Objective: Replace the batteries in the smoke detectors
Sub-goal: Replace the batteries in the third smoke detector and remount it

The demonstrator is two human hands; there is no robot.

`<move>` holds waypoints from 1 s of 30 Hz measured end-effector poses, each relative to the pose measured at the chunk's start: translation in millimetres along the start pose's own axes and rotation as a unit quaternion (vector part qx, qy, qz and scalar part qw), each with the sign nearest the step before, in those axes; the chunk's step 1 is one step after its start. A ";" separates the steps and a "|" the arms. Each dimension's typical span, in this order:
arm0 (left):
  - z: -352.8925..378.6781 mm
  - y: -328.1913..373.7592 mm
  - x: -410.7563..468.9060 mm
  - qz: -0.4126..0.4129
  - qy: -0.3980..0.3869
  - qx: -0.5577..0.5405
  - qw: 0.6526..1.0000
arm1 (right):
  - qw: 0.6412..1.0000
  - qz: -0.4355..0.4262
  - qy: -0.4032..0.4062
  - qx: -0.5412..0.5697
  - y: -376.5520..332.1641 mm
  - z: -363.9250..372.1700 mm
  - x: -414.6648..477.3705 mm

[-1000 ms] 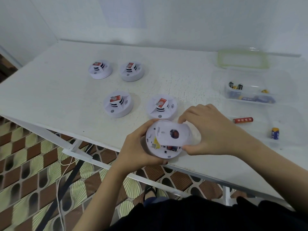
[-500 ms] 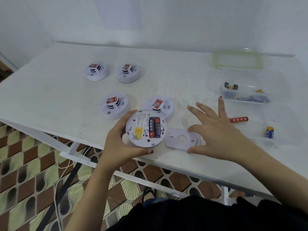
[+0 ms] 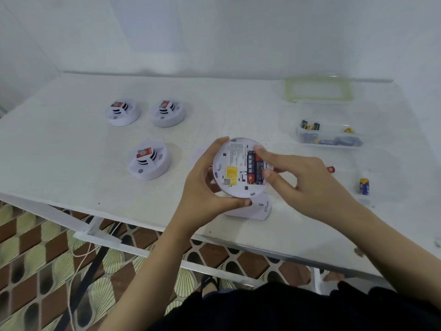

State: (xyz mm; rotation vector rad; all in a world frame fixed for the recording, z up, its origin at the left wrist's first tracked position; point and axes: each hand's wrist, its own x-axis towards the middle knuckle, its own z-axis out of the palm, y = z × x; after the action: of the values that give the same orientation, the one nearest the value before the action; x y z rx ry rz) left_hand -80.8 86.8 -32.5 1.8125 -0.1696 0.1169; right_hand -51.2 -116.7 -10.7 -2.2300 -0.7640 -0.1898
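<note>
we hold the detector just above the near edge of the bench, its back turned up to us so the open bay shows. two batteries lie side by side in that bay, blue and red, to the right of a yellow label. our left hand grips the detector by its rim, fingers curled round the far left edge and the thumb hooked under the near edge. our right hand comes in from the right and pinches the batteries: the forefinger tip sits at their far end, the thumb tip beside their near end, and the other fingers are curled loosely behind. right below the detector a white plate lies flat on the bench, partly covered by the detector and our left thumb. to the left three detectors stand dome up on the bench, one near and two further back side by side, all well apart from our hands. to the right, a red battery peeks out past our right hand, and a blue and yellow one lies further right. behind them sits a clear box holding more batteries, and behind that its lid with a green rim. under the bench we see a patterned tile floor and a thin cord.
</note>
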 end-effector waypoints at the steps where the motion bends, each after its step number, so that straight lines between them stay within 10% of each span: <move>1: 2.9 0.9 1.3 0.004 -0.004 -0.004 1.000 | 1.000 -0.006 0.020 0.002 1.6 -0.8 -1.1; 30: 43.4 7.0 41.3 0.077 -0.057 0.027 0.995 | 0.993 0.094 0.001 0.075 21.9 -43.0 6.2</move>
State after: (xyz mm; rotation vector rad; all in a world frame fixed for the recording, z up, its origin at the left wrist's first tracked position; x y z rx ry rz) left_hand -41.9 40.8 -29.5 1.8596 -0.3914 0.1292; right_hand -29.3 -155.8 8.2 -2.1433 -0.5439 -0.0425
